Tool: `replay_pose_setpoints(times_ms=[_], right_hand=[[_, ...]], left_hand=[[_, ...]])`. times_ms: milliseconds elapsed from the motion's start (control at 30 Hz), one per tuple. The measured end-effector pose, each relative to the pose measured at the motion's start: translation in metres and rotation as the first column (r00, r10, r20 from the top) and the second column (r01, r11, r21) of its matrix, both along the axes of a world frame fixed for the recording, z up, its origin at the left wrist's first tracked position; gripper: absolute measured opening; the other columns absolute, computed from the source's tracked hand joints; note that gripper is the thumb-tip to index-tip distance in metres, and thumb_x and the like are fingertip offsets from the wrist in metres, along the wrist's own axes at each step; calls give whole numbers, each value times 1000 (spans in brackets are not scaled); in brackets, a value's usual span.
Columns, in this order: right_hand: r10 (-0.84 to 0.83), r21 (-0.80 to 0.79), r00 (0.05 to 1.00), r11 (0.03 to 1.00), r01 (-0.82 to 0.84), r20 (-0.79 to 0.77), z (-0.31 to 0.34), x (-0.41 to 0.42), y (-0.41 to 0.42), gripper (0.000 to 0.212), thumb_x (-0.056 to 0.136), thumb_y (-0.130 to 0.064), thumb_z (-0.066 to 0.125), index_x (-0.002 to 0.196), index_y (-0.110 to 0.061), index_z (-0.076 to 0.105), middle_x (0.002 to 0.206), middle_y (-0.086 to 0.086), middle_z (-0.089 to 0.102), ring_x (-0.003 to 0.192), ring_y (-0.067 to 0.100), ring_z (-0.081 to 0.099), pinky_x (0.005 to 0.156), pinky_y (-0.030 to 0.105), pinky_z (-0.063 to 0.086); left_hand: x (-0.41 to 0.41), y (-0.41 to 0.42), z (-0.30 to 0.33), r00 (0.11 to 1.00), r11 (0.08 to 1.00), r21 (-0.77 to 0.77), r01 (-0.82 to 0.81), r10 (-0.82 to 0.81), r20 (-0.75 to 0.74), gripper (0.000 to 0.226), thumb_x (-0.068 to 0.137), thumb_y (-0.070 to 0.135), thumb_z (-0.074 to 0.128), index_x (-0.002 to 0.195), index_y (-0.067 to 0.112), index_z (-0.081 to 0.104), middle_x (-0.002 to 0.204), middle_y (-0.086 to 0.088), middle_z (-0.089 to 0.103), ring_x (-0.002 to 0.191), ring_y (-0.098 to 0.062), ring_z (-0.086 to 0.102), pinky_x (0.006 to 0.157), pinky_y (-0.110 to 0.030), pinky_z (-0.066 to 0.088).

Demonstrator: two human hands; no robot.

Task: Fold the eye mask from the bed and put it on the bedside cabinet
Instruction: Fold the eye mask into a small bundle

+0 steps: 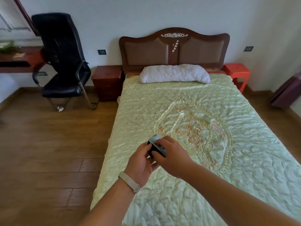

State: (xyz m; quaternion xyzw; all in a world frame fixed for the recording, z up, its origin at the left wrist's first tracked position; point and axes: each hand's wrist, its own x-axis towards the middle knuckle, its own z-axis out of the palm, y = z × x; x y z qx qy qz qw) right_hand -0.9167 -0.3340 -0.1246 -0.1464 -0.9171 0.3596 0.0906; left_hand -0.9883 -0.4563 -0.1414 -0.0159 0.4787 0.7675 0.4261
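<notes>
While both hands pinch it above the bed's left edge, the eye mask (154,145) shows as a small bundle — black with a pale blue-white face — mostly hidden by fingers. The left hand (141,162), a pale wristband (129,181) on its wrist, and the right hand (171,154) both grasp it. Below lies the pale green quilted bedspread (203,128). Well beyond stand the dark wooden bedside cabinet (106,82), a black office chair (61,62) and a white pillow (174,74). No writing is legible.

Pale green quilted bedspread (187,185) with an orange floral medallion, white pillow (174,73), dark red-brown bedside cabinet (106,82), black chair (60,62), orange-red stool (237,72); the eye mask (155,145) shows black and pale blue.
</notes>
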Motion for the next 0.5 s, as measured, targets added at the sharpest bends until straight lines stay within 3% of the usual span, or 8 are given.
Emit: replay_pose_setpoints(times_ms=[100, 200, 333, 500], right_hand=[[144, 30, 989, 989, -145, 27, 9, 7, 3, 27, 86, -36, 52, 112, -30, 57, 109, -9, 51, 98, 13, 48, 73, 23, 38], [317, 88, 941, 940, -329, 121, 17, 12, 13, 43, 84, -28, 51, 128, -23, 50, 125, -4, 48, 111, 18, 45, 87, 29, 39], [391, 83, 916, 914, -398, 94, 33, 13, 31, 39, 87, -17, 50, 125, -24, 56, 127, -5, 51, 113, 17, 46, 94, 36, 42], [530, 427, 847, 773, -469, -30, 44, 9, 51, 30, 91, -25, 54, 121, -23, 55, 131, 4, 51, 114, 26, 49, 86, 42, 48]], left_hand=[[4, 1, 8, 997, 999, -43, -24, 21, -70, 23, 92, 17, 57, 111, 10, 67, 100, -14, 73, 93, -28, 69, 73, -41, 58], [8, 1, 15, 992, 994, -96, -59, 48, -113, 23, 91, 5, 55, 112, 9, 64, 92, -13, 75, 84, -26, 71, 63, -36, 57], [10, -2, 25, 996, 993, -98, -67, 60, -70, 27, 90, -1, 53, 113, 7, 63, 96, -17, 74, 87, -29, 71, 69, -40, 58], [4, -3, 42, 997, 998, -51, -43, 40, -59, 28, 93, 2, 47, 115, 5, 63, 105, -21, 70, 89, -32, 69, 70, -43, 58]])
